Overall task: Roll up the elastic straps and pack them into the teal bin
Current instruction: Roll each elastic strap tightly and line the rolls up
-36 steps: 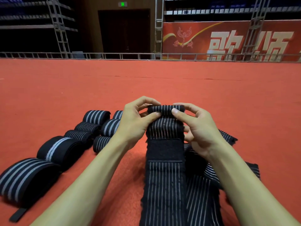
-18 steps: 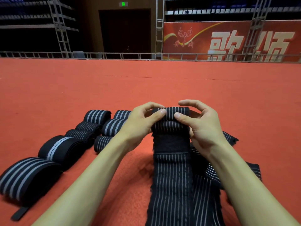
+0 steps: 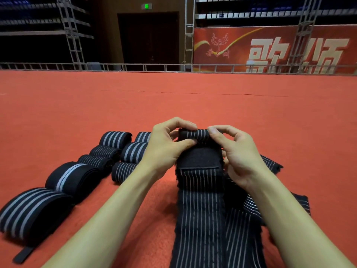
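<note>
Elastic strap (image 3: pixel 200 207): its far end is a small roll, pinched from either side by the left hand (image 3: pixel 164 149) and right hand (image 3: pixel 240 157), fingers curled over it. The rest trails back along the red floor (image 3: pixel 173 105). Finished rolls (image 3: pixel 133 151) lie in rows to the left.

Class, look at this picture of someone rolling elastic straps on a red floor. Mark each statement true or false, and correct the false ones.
1. The left hand and right hand both pinch the rolled end of a strap. True.
2. The finished rolls lie to the person's right. False: they lie to the left.
3. A teal bin stands beside the rolls. False: no bin is in view.
4. A plain black patch sits just below the rolled end. True.
5. The strap is rolled up completely. False: most of its length runs unrolled toward the camera.
</note>
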`<state>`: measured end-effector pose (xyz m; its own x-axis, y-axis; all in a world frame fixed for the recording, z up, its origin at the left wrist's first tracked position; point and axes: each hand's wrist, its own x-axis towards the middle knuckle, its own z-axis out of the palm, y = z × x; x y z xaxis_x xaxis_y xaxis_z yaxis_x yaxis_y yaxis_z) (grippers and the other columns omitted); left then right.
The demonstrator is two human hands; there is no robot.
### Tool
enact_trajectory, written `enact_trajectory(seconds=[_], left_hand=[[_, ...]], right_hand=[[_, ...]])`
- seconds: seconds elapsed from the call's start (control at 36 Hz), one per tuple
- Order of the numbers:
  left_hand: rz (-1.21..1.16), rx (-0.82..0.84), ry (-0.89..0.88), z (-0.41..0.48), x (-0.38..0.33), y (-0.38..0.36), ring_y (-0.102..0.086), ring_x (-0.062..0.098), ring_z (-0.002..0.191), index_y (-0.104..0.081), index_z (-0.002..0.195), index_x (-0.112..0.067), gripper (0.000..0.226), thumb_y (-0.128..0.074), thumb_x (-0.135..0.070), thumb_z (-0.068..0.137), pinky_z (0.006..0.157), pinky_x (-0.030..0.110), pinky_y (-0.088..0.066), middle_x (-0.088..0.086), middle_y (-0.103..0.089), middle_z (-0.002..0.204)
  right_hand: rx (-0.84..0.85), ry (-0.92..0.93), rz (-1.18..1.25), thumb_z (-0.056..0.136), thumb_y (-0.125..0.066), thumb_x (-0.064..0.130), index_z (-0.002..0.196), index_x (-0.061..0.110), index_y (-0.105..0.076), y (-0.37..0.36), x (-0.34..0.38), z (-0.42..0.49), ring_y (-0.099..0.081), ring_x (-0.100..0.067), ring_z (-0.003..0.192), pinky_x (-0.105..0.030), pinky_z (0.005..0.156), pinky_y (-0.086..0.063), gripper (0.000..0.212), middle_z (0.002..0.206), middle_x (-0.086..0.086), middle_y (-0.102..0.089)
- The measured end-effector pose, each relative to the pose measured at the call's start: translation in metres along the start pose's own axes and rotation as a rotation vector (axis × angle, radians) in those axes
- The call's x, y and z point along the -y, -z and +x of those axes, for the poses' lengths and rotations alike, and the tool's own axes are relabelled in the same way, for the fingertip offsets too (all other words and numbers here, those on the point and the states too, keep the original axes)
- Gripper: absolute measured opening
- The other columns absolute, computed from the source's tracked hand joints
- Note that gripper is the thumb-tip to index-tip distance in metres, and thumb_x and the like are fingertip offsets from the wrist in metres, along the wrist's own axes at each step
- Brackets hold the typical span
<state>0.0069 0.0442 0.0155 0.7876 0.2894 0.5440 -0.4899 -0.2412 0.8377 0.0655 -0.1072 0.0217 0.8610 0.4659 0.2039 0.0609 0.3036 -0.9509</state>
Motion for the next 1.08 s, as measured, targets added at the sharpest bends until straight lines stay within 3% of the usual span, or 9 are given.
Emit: enact_trajectory(seconds=[0.08,0.19,0.28,0.39,0.5,0.61,0.69,0.89,1.08], left_hand=[[-0.074,0.062,0.071,0.0,0.001,0.0,-0.065,0.01,0.085,-0.071,0.087,-0.026,0.024,-0.074,-0.009,0.071,0.077,0.028,-0.055,-0.008,-0.07,0.09],[-0.112,0.081,0.177,0.0,0.0,-0.002,-0.066,0.024,0.097,-0.071,0.097,-0.03,0.023,-0.078,-0.03,0.076,0.086,0.039,-0.057,0.006,-0.07,0.099],[-0.145,0.048,0.246,0.001,-0.001,-0.004,-0.067,0.021,0.09,-0.07,0.095,-0.021,0.007,-0.068,-0.016,0.091,0.086,0.04,-0.055,0.006,-0.07,0.093],[-0.112,0.031,0.209,0.001,0.0,-0.002,-0.066,0.024,0.093,-0.073,0.09,-0.023,0.012,-0.074,-0.012,0.085,0.089,0.047,-0.055,0.008,-0.07,0.093],[-0.105,-0.012,0.139,0.001,-0.001,-0.004,-0.063,0.021,0.094,-0.073,0.091,-0.031,0.018,-0.071,-0.019,0.078,0.082,0.038,-0.056,0.007,-0.068,0.097],[-0.165,0.056,0.178,-0.001,0.0,-0.01,-0.06,0.009,0.082,-0.059,0.107,-0.023,0.021,-0.055,-0.004,0.097,0.071,0.025,-0.052,-0.002,-0.062,0.089],[-0.14,0.1,0.214,-0.004,-0.002,-0.013,-0.06,0.002,0.074,-0.053,0.112,-0.024,0.021,-0.046,-0.007,0.102,0.064,0.019,-0.05,-0.004,-0.06,0.087],[-0.11,0.197,0.279,-0.006,-0.003,-0.012,-0.061,0.008,0.089,-0.046,0.122,-0.029,0.021,-0.043,-0.018,0.105,0.071,0.021,-0.051,0.0,-0.059,0.103],[-0.099,0.172,0.239,-0.004,-0.003,-0.01,-0.06,0.007,0.087,-0.048,0.12,-0.03,0.024,-0.045,-0.013,0.104,0.072,0.023,-0.053,0.0,-0.058,0.1]], right_hand=[[0.0,0.043,0.019,0.088,-0.07,0.008,0.094,0.014,-0.07,0.002,0.001,0.0,-0.065,-0.021,0.066,-0.03,0.057,-0.055,0.009,0.082,-0.015,-0.07],[0.0,0.095,0.029,0.085,-0.068,-0.005,0.095,0.015,-0.07,0.002,0.0,0.002,-0.066,-0.027,0.078,-0.042,0.074,-0.057,0.022,0.089,-0.018,-0.07],[0.003,0.134,0.016,0.083,-0.068,-0.008,0.095,0.016,-0.07,0.003,-0.001,0.003,-0.065,-0.026,0.079,-0.039,0.072,-0.058,0.027,0.089,-0.016,-0.069],[0.011,0.116,0.049,0.082,-0.066,-0.012,0.099,0.015,-0.068,0.003,-0.001,0.003,-0.065,-0.025,0.078,-0.039,0.072,-0.057,0.031,0.087,-0.014,-0.068],[0.079,0.023,0.109,0.089,-0.064,-0.003,0.108,0.014,-0.065,0.001,-0.002,0.005,-0.068,-0.022,0.075,-0.034,0.063,-0.057,0.025,0.093,-0.014,-0.068],[0.134,0.056,0.014,0.094,-0.062,0.01,0.11,0.015,-0.056,-0.007,-0.01,0.003,-0.066,-0.017,0.083,-0.034,0.071,-0.057,0.018,0.095,-0.007,-0.065],[0.146,0.072,-0.05,0.099,-0.056,0.012,0.112,0.016,-0.048,-0.01,-0.013,0.002,-0.065,-0.011,0.078,-0.031,0.069,-0.057,0.016,0.093,-0.004,-0.061],[0.189,0.059,-0.066,0.1,-0.053,0.012,0.109,0.02,-0.047,-0.005,-0.008,0.001,-0.065,-0.007,0.07,-0.028,0.063,-0.055,0.013,0.088,0.0,-0.06],[0.185,0.019,0.011,0.1,-0.054,0.011,0.109,0.019,-0.048,-0.006,-0.008,0.002,-0.066,-0.007,0.068,-0.026,0.058,-0.054,0.013,0.079,0.005,-0.065]])
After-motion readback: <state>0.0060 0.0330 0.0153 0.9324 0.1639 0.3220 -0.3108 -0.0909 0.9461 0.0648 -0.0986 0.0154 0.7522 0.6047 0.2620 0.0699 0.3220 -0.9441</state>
